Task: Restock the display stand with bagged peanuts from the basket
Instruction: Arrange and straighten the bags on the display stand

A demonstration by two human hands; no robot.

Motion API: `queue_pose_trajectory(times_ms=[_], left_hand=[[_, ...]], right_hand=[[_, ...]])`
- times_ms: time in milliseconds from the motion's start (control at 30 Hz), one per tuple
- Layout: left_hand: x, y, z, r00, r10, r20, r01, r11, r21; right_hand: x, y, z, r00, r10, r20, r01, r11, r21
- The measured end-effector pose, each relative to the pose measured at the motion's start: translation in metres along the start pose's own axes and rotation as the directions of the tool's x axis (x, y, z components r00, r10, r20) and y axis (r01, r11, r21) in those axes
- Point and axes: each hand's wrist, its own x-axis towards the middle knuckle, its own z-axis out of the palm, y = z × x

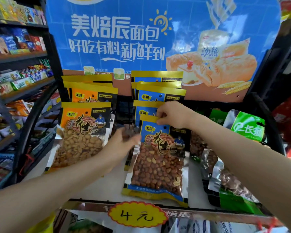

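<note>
the front blue peanut bag [158,158] leans at the near end of the middle row on the display stand [107,184], its clear lower half full of red-skinned peanuts and its yellow top strip tilted to the far side. behind it stand more blue peanut bags [160,93], one after another toward the far blue bread poster [141,34]. to the left, a separate row of orange peanut bags [84,132] holds paler peanuts, with a dark gap between the two rows. to the right lie green-labelled nut bags [238,187], overlapping and partly slumped, just beside the blue row. a yellow price tag [136,214] reading 4 yuan hangs on the stand's near edge. store shelves [18,78] crowded with snack packets fill the far left.

the right hand [173,115] sits at the bag's top right corner, fingers pinched closed on the yellow strip. the left hand [123,142] is blurred at the bag's left edge, fingers loosely spread in the gap between the rows; whether it touches the bag i cannot tell. both bare forearms reach in from the near side, crossing over the white shelf surface.
</note>
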Motion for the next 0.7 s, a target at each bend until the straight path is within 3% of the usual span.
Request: queue_pose_trajectory(times_ms=[67,133,267,400,700], left_hand=[[-0.013,-0.002,-0.006,0.983,-0.026,0.183,-0.022,0.966,0.259],[-0.014,-0.010,-0.007,0.965,-0.053,0.258,-0.055,0.917,0.394],[-0.004,-0.025,-0.001,0.970,0.041,0.240,-0.151,0.876,0.458],[-0.005,-0.022,0.002,0.968,0.038,0.247,-0.164,0.844,0.511],[-0.002,-0.031,0.009,0.970,0.059,0.235,-0.178,0.831,0.526]], right_hand=[[0.007,0.000,0.001,0.993,0.023,-0.115,-0.027,0.999,-0.031],[0.011,-0.006,-0.001,0.976,0.025,-0.217,-0.036,0.998,-0.046],[0.016,-0.018,0.000,0.955,-0.018,-0.296,-0.027,0.989,-0.145],[0.016,-0.015,0.000,0.862,-0.023,-0.507,-0.093,0.975,-0.202],[0.019,-0.008,0.001,0.902,-0.112,-0.417,-0.033,0.945,-0.325]])
